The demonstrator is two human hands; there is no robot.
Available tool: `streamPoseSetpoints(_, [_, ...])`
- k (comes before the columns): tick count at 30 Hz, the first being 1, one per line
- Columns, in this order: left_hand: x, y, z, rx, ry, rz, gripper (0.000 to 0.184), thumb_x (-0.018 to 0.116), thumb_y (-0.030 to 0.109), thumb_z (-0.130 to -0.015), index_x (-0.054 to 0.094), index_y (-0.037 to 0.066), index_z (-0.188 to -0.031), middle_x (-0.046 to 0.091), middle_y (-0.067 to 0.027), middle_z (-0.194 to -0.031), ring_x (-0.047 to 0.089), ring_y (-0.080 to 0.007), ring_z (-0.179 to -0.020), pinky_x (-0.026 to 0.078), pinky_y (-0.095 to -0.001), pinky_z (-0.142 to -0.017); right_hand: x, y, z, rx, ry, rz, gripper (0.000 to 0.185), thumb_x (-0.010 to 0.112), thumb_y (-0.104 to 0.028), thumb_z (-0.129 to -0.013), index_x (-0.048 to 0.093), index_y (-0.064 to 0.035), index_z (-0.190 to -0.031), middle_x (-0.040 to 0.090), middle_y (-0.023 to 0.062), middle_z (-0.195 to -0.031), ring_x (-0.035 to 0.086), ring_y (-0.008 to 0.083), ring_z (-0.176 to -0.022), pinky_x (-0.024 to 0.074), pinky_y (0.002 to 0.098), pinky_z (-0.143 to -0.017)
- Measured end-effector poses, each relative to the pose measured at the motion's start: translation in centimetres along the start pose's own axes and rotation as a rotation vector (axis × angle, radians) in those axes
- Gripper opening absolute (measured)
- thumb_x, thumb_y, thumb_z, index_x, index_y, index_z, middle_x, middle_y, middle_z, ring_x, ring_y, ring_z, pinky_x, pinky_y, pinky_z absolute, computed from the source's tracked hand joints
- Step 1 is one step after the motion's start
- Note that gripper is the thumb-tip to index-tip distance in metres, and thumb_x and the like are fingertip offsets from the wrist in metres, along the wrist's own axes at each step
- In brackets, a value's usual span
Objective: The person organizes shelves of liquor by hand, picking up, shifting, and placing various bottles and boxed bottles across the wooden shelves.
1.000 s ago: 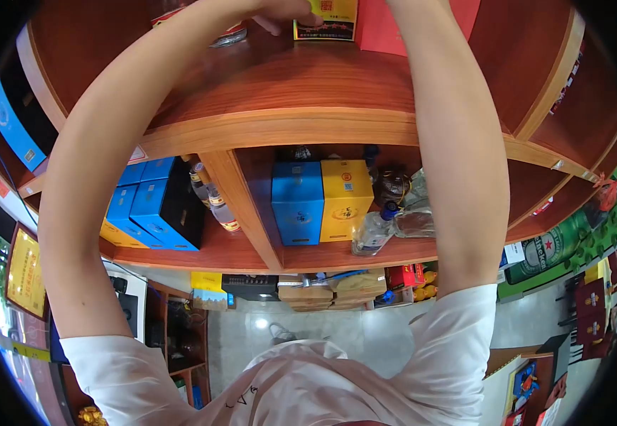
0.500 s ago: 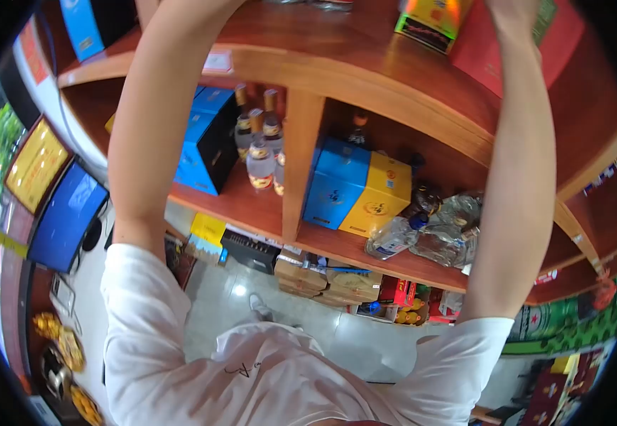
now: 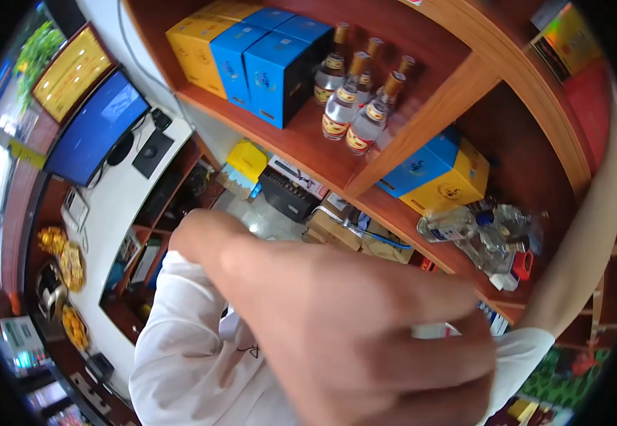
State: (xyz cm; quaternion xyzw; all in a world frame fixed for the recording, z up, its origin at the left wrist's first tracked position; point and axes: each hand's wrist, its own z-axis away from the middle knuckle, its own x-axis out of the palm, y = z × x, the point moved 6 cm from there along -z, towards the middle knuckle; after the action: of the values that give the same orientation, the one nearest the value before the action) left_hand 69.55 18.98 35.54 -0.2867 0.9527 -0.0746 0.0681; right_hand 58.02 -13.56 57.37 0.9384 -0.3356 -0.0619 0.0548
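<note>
My left hand [image 3: 372, 334] looms large and blurred close to the camera, in front of my chest and the lower shelf edge. Its fingers are curled, and whatever they may hold is hidden. At the right, my right forearm [image 3: 592, 206] reaches up past the shelf to a red box [image 3: 589, 103]; that hand is out of sight. A shiny yellow box [image 3: 571, 42] stands beside the red one. Beyond my left hand, clear bottles [image 3: 489, 234] lie next to a yellow box [image 3: 450, 181] and a blue box [image 3: 422, 163].
Several upright bottles [image 3: 365, 106] and blue boxes [image 3: 269, 71] stand on the upper-middle shelf [image 3: 308, 153]. A wooden divider [image 3: 429, 121] separates the compartments. To the left are a monitor [image 3: 99, 128] and a white desk [image 3: 117, 241]. Cartons [image 3: 333, 227] sit on the floor below.
The view has swung left and down. My left arm has come back from the upper shelf, and its hand is now near the camera. My right arm remains raised, farther right in view.
</note>
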Motion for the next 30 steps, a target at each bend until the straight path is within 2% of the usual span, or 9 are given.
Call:
streamPoseSetpoints(5, [-6.7,-3.1,3.1,-0.158,-0.187,0.316,0.013,0.074,0.008,-0.082,0.062,0.005,-0.078,0.069,-0.0115,-0.085,0.068,-0.0248,-0.072,0.055,-0.0337,-0.060,-1.7,-2.7,0.8,0.083,-0.027,0.005,0.046,0.062,-0.043,-0.101,0.073,-0.0046,-0.078,0.068,0.0087,-0.071,0.062,0.0186,-0.068,0.0462,0.0350,-0.067])
streamPoseSetpoints(6, [-7.6,-4.7,5.3,-0.317,-0.258,0.314,0.014,0.073,0.009,-0.085,0.061,0.005,-0.079,0.070,-0.0110,-0.090,0.069,-0.0259,-0.078,0.056,-0.0354,-0.066,-1.0,-1.7,0.3,0.109,-0.032,-0.030,0.046,0.062,-0.044,-0.101,0.075,-0.0058,-0.079,0.070,0.0099,-0.073,0.064,0.0200,-0.069,0.0468,0.0359,-0.068])
streamPoseSetpoints(7, [-8.7,-6.5,7.1,-0.550,-0.329,0.268,0.013,0.075,0.007,-0.084,0.063,0.004,-0.082,0.069,-0.0109,-0.087,0.069,-0.0267,-0.077,0.056,-0.0351,-0.067,-0.8,-0.6,-1.8,-0.152,0.168,0.010,0.057,0.056,-0.028,-0.101,0.057,0.0049,-0.055,0.053,0.0143,-0.049,0.047,0.0257,-0.044,0.0407,0.0473,-0.046])
streamPoseSetpoints(11, [-15.1,-11.3,19.3,-1.165,-0.472,0.000,0.016,0.080,0.006,-0.084,0.065,0.001,-0.088,0.069,-0.0092,-0.083,0.069,-0.0221,-0.077,0.055,-0.0308,-0.070,-7.3,-15.1,1.9,0.108,0.264,-0.393,0.044,0.060,-0.031,-0.099,0.063,-0.0043,-0.064,0.056,0.0059,-0.058,0.052,0.0234,-0.051,0.0471,0.0415,-0.049])
streamPoseSetpoints(14, [-20.0,-10.2,33.1,-1.781,-0.326,0.132,0.014,0.080,0.009,-0.087,0.067,0.002,-0.090,0.069,-0.0018,-0.083,0.066,-0.0091,-0.080,0.054,-0.0276,-0.074,-8.5,-28.0,12.0,-0.094,-0.299,-0.523,0.016,0.072,-0.022,-0.084,0.069,-0.0073,-0.077,0.064,0.0069,-0.078,0.064,0.0264,-0.073,0.0541,0.0406,-0.065])
streamPoseSetpoints(16, [-21.1,-9.3,37.8,-1.819,-0.260,0.243,0.014,0.079,0.009,-0.088,0.067,0.002,-0.090,0.069,0.0013,-0.083,0.064,-0.0060,-0.079,0.054,-0.0264,-0.073,-5.0,-33.9,18.8,-0.092,-0.641,-0.638,0.015,0.081,-0.016,-0.074,0.073,-0.0094,-0.086,0.070,0.0075,-0.090,0.071,0.0284,-0.087,0.0589,0.0400,-0.076])
streamPoseSetpoints(22, [-17.7,-12.2,38.0,-1.765,-0.459,0.511,0.017,0.074,0.003,-0.091,0.066,0.002,-0.105,0.071,-0.0015,-0.097,0.067,-0.0088,-0.090,0.054,-0.0251,-0.079,12.1,-25.8,33.4,0.808,-0.309,-0.488,0.050,0.076,-0.008,-0.087,0.057,-0.0014,-0.133,0.057,0.0201,-0.133,0.058,0.0361,-0.119,0.0480,0.0431,-0.101])
streamPoseSetpoints(24, [-15.9,-14.4,36.8,-1.740,-0.430,0.590,0.024,0.076,0.006,-0.091,0.065,0.002,-0.111,0.070,-0.0024,-0.101,0.067,-0.0087,-0.093,0.056,-0.0271,-0.084,12.1,-26.3,34.3,0.658,-0.321,-0.228,0.054,0.075,-0.009,-0.088,0.055,-0.0018,-0.137,0.052,0.0226,-0.139,0.053,0.0377,-0.129,0.0437,0.0442,-0.108])
streamPoseSetpoints(30, [-8.9,-23.0,31.1,-1.273,-0.339,0.358,0.068,0.078,0.016,-0.086,0.046,-0.001,-0.144,0.054,-0.0267,-0.139,0.056,-0.0406,-0.129,0.050,-0.0459,-0.104,14.3,-23.3,39.9,0.927,-0.313,-0.220,0.077,0.070,-0.005,-0.092,0.027,0.0067,-0.155,0.040,0.0251,-0.155,0.042,0.0325,-0.142,0.0316,0.0415,-0.119])
